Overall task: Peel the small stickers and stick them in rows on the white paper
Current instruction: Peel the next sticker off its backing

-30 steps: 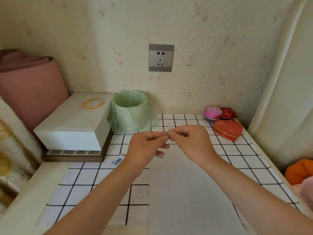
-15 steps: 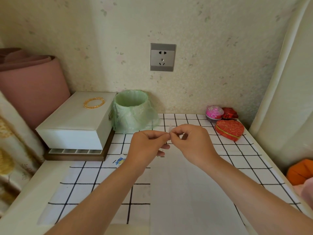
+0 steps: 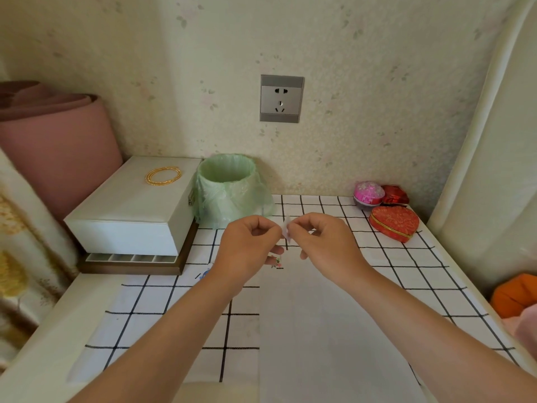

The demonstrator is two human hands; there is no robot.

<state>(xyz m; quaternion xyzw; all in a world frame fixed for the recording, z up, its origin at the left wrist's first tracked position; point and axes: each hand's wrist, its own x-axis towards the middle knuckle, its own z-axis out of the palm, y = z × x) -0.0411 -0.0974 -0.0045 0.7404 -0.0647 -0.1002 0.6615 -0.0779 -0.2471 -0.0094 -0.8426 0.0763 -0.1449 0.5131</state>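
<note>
Here the left hand (image 3: pixel 247 248) and right hand (image 3: pixel 325 245) both pinch a small sticker (image 3: pixel 286 229) above the white paper (image 3: pixel 319 330).

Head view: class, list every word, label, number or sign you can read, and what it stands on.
No text here is legible.
The small sticker on the white paper: tiny marks, too small to read.
The pink tin: blurred pattern only.
The wall socket: no lettering visible.
The slip pinched by left hand and right hand: nothing readable.
</note>
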